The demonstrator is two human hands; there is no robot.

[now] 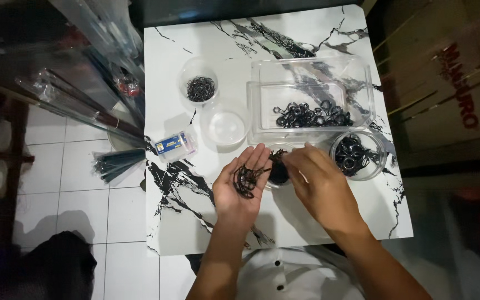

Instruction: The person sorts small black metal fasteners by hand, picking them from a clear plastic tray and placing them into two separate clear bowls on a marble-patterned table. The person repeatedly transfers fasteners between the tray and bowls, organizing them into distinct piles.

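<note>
My left hand lies palm up over the marble table, cupping a small heap of black rings. My right hand hovers beside it, its fingertips pinching at the rings near a small clear cup that holds more black rings. The cup is partly hidden behind both hands. Whether the right fingers hold a ring cannot be told.
A clear rectangular tray holds a row of black rings. Round clear cups with rings stand at the right and back left; an empty cup and a small blue-labelled box sit between. Bundled dark rods lie left, off the table.
</note>
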